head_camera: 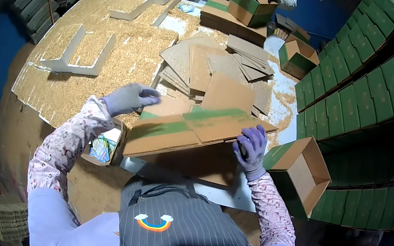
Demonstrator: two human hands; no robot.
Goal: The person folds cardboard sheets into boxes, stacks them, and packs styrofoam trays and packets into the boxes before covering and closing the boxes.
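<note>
A flattened cardboard carton (196,128) with a green band lies tilted in front of me, its right side raised. My right hand (250,151), in a purple-grey glove, has its fingers closed at the carton's right edge; a small dark object shows at its palm, too hidden to name. My left hand (133,99), gloved alike, hovers above the carton's left part with thumb and fingers apart and nothing between them. Beneath the raised carton is more brown cardboard in shadow. Behind it stands a plain cardboard sheet (229,93).
Loose grey-brown cardboard sheets (198,63) lie beyond. Golden granular material (131,50) with white strips covers the table's left. An open carton (302,178) stands at right, near stacked green boxes (369,108). A box with colourful packets (102,148) is at left. A co-worker handles a carton (251,10).
</note>
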